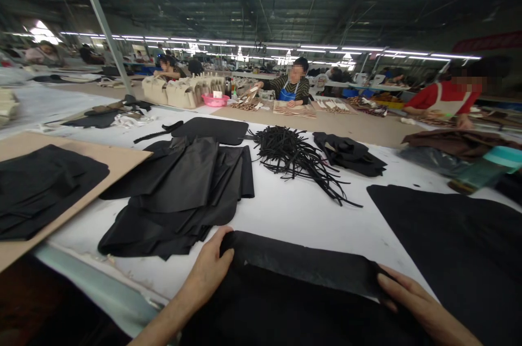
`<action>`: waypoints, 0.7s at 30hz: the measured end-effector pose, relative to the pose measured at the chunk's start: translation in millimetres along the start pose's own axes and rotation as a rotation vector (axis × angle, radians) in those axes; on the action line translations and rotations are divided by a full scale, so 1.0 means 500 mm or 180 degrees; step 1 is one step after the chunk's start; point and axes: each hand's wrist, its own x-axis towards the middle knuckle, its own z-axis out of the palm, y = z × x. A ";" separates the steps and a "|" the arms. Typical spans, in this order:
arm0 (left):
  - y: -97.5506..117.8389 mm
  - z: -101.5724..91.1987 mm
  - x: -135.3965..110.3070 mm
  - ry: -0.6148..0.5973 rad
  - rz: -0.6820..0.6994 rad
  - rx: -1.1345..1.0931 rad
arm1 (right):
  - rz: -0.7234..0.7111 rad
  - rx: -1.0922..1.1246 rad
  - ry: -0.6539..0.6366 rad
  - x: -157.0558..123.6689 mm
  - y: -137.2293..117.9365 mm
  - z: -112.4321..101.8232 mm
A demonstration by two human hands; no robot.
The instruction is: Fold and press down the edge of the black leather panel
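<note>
Head view: a black panel (302, 267) is lying before the person at the near edge of the desk (285, 212), its lower part running out of the picture. The left hand (212, 264) is pinching its far left corner between thumb and fingers; the right hand (408, 297) is gripping the far right side, thumb on top. A paler band is running along the far edge; whether it is a fold or a separate strip, I cannot tell.

By its look, the panel is probably being light, soft and leather-like, bending easily and perhaps sliding a little on its smooth face; holding it by both far corners is seeming best, keeping the edge taut.

Counting: one panel is being held, and one large black sheet (457, 242) is lying to the right. One layered black pile (175, 183), one tangle of black strips (285, 147) and one rumpled black bundle (348, 154) are resting beyond. One board (126, 151) is carrying one black stack (49, 188). One teal-lidded bottle (481, 169) is leaning at right. Single pieces and strips are overlapping too much to count.
</note>
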 end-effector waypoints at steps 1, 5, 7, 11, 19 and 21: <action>-0.001 -0.003 0.002 0.0238 0.0279 0.0436 | -0.0033 -0.0079 -0.0077 0.002 -0.008 0.008; -0.001 -0.004 -0.007 0.0442 0.1335 0.1510 | -0.0226 -0.0514 -0.0264 0.010 -0.029 0.028; -0.003 0.003 -0.020 -0.0037 0.1528 0.1936 | -0.0291 -0.0685 -0.0291 0.014 -0.032 0.029; -0.031 0.026 -0.042 -0.0834 0.1278 0.3236 | -0.0207 -0.0686 -0.0352 0.022 -0.027 0.014; -0.114 0.032 -0.038 -0.0621 0.1557 0.4170 | -0.0345 -0.0655 -0.0500 0.048 -0.007 -0.014; -0.113 0.034 -0.023 -0.0541 0.1554 0.4266 | -0.0593 -0.0826 -0.0541 0.067 -0.003 -0.028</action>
